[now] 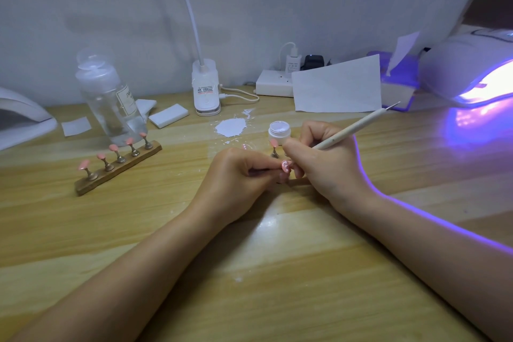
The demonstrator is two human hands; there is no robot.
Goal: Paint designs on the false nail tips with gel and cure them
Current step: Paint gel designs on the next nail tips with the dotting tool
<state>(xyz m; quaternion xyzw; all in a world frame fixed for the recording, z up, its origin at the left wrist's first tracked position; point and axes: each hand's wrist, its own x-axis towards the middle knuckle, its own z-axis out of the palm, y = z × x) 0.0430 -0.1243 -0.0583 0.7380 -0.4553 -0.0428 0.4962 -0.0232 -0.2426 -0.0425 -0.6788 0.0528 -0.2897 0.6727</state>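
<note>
both bare forearms reach in from the bottom edge across the pale wooden tabletop (pixel 277 258) and meet near the middle. the left hand (pixel 236 178) has its fingers curled in, pinching a small stand whose stem is mostly hidden inside the grip; on top sits a pink false nail tip with white marks (pixel 285 166). the right hand (pixel 324 164) grips a slim cream-coloured dotting pen with a metal point at its far end (pixel 358 126) like a pencil, its working end down at that tip and covered by the fingers.

judging from this, the painting step is in hand: white gel is going onto one tip. next comes a steady, light touch to finish the mark, perhaps a reload from the small white open gel jar (pixel 279 132) just behind the hands, then curing.

a second pink tip on a metal peg (pixel 274 147) stands between the hands and the jar. to the left, a brown wooden strip holding five pink tips on pegs (pixel 118 168) lies well apart. a white spill (pixel 230 127) marks the table beyond the jar.

far right, the white curing lamp glowing violet (pixel 472 75) is cut off by the frame. whether the pen actually touches the nail cannot be told, and the design is too small to read.
</note>
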